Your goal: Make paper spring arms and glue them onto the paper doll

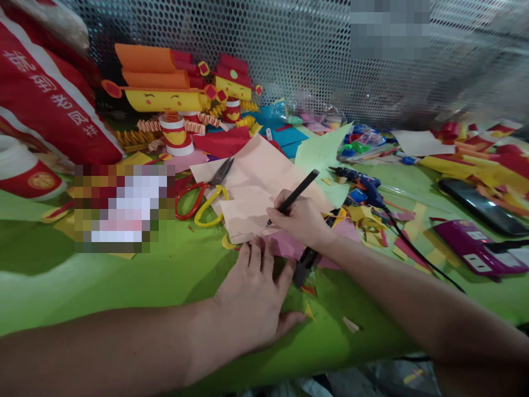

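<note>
A black pen (298, 191) is gripped in my right hand (303, 218), its tip down on a peach paper sheet (243, 212). Faint dark lines run along the sheet's lower edge. My left hand (256, 295) lies with its fingers spread, fingertips at that lower edge and thumb out to the right on the green table. Scissors (210, 193) with one red and one yellow handle loop rest on the paper's left side, blades pointing up and right. Under my right wrist, a dark tool (305, 264) shows only in part.
Two paper figures (165, 99) with yellow faces stand at the back left, beside a red bag (45, 88) and a paper cup (27, 171). A glue gun (359, 182), a black phone (483, 207) and a purple power strip (475, 245) lie among paper scraps to the right.
</note>
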The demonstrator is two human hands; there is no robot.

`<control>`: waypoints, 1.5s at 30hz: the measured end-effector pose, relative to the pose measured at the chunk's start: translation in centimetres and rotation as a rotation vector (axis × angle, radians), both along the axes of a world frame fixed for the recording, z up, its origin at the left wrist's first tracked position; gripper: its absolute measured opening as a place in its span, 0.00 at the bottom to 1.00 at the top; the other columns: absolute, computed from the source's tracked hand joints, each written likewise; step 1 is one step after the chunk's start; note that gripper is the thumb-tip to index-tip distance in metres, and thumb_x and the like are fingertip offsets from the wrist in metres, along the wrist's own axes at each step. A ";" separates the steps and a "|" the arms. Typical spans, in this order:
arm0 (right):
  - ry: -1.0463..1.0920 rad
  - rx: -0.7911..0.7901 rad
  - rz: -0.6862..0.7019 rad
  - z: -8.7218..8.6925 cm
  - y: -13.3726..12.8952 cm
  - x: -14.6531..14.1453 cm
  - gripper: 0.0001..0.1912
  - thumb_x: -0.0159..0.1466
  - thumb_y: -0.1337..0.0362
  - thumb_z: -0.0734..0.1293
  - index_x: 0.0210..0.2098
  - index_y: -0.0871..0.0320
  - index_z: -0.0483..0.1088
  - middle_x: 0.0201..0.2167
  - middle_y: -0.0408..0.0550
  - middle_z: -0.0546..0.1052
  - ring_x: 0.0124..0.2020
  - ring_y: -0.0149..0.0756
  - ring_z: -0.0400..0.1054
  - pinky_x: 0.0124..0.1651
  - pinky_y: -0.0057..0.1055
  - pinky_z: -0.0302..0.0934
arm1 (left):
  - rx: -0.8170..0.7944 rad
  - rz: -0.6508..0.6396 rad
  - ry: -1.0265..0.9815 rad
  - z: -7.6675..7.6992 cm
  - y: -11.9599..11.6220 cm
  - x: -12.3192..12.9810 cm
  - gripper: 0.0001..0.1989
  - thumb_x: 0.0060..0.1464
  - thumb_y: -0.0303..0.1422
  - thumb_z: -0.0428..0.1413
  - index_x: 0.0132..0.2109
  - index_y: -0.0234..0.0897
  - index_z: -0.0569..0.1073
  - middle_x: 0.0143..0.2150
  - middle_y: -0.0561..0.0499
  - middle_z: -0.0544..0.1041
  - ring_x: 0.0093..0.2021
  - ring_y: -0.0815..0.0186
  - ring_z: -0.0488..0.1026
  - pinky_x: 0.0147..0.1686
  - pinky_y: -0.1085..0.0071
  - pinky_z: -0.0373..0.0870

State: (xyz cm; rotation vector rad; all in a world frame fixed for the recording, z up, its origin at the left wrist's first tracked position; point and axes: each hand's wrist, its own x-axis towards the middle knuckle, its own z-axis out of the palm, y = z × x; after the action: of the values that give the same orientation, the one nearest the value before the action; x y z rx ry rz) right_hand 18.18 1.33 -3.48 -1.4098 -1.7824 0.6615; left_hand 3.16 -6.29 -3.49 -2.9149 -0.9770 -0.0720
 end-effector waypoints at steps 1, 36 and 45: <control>0.001 -0.002 -0.001 0.0 0.0 0.0 0.09 0.53 0.64 0.61 0.20 0.55 0.55 0.15 0.36 0.60 0.18 0.26 0.55 0.24 0.27 0.51 | 0.000 0.001 0.000 0.0 0.0 0.0 0.35 0.53 0.55 0.42 0.58 0.34 0.65 0.55 0.27 0.66 0.55 0.37 0.63 0.47 0.46 0.57; -0.013 0.011 0.003 0.2 0.1 0.0 0.08 0.51 0.66 0.60 0.20 0.55 0.54 0.14 0.35 0.58 0.17 0.25 0.53 0.23 0.27 0.50 | -0.008 0.004 0.015 0.2 0.0 0.1 0.35 0.53 0.54 0.41 0.58 0.34 0.65 0.54 0.25 0.66 0.55 0.35 0.62 0.47 0.46 0.57; -0.013 0.007 -0.005 0.2 0.0 0.0 0.08 0.51 0.67 0.60 0.20 0.55 0.54 0.14 0.36 0.59 0.17 0.25 0.54 0.24 0.27 0.50 | -0.011 0.002 0.022 0.1 0.1 0.1 0.35 0.53 0.55 0.41 0.58 0.34 0.64 0.55 0.26 0.66 0.55 0.35 0.62 0.47 0.45 0.58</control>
State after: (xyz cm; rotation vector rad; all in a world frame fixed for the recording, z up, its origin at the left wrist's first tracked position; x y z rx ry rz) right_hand 18.21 1.36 -3.33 -1.4170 -1.7888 0.6441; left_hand 3.23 -6.20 -3.40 -2.9183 -0.9800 -0.0348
